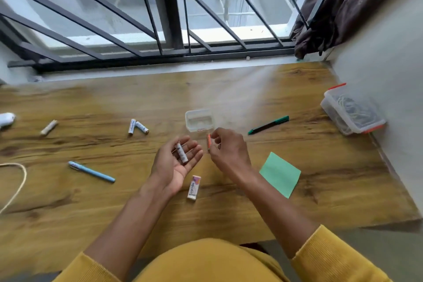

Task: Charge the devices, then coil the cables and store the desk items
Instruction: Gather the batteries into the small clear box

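Window bars run behind the wooden tabletop [91,190]. Over it my left hand [177,163] lies palm-up, fingers relaxed, cradling a white battery [181,153] — my right hand [229,147] pinches an orange battery [208,141] just near of the small clear container [199,119].

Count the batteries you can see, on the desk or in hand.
5: one white battery in the left hand, one orange pinched by the right hand, a touching pair, one far left.
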The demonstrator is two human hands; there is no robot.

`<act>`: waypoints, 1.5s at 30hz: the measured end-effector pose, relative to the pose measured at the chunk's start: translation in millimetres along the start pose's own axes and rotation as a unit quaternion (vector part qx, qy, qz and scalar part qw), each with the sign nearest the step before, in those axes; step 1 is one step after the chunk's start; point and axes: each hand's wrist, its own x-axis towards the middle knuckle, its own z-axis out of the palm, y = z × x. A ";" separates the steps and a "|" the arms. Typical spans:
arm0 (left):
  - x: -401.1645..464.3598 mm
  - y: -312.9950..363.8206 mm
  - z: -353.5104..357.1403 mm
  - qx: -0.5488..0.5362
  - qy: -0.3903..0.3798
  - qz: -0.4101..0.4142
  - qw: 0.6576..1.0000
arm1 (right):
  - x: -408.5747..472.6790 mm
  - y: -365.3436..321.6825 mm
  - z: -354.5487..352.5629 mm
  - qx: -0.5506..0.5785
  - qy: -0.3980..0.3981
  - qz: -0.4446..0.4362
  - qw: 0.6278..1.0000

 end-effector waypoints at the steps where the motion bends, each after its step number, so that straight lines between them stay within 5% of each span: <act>1: -2.2 1.6 -4.5 -0.001 0.002 0.001 1.000 | 1.5 0.3 8.4 -0.030 0.005 -0.003 1.000; 8: -9.1 10.7 -28.9 -0.003 -0.004 -0.010 1.000 | 14.0 -4.8 26.3 -0.102 0.002 0.055 0.993; 14: -3.8 18.0 -42.6 -0.012 -0.016 -0.033 0.999 | 4.1 -19.8 21.2 -0.041 0.006 0.074 0.996; 22: -0.6 30.8 -45.0 -0.035 -0.081 -0.031 0.996 | -36.0 -80.0 29.8 0.080 -0.008 -0.057 0.995; 39: -2.1 62.8 -97.4 -0.061 -0.090 -0.045 0.993 | -45.8 -124.8 95.7 -0.032 -0.029 -0.140 0.989; 45: -2.3 81.4 -124.3 -0.126 -0.080 -0.015 0.989 | -34.1 -133.6 99.4 -0.008 0.036 -0.135 0.990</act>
